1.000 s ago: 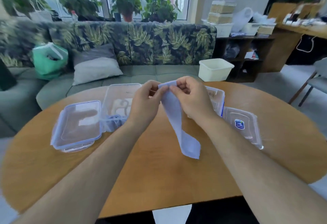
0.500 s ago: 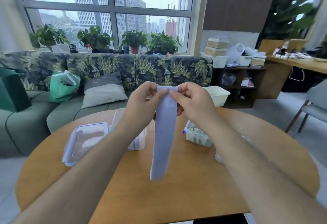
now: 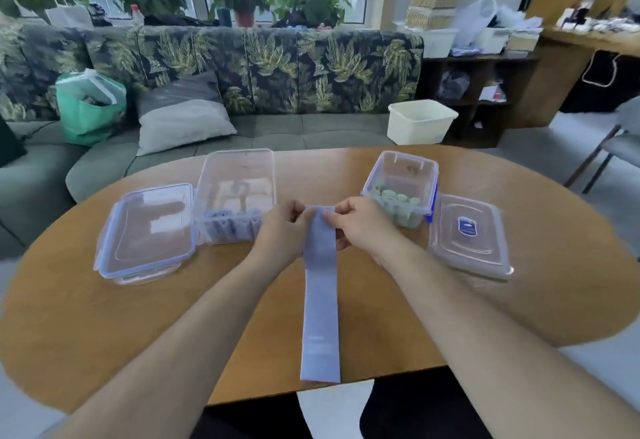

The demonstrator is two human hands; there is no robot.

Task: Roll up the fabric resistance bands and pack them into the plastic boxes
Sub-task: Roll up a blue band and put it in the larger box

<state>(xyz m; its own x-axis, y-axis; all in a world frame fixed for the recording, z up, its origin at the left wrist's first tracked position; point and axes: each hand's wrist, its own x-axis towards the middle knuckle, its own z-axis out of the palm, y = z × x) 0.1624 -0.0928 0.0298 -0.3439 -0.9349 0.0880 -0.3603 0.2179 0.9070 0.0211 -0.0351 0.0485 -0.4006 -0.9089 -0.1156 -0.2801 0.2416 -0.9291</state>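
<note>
Band (image 3: 320,300) now down along table (image 3: 104,317) between boxes (image 3: 235,178), far end in left hand (image 3: 280,230) and right hand (image 3: 360,227) grip

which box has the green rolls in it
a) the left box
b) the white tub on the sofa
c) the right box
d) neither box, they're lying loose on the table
c: the right box is open and holds pale green rolls, while the left box holds blue rolls.
</note>
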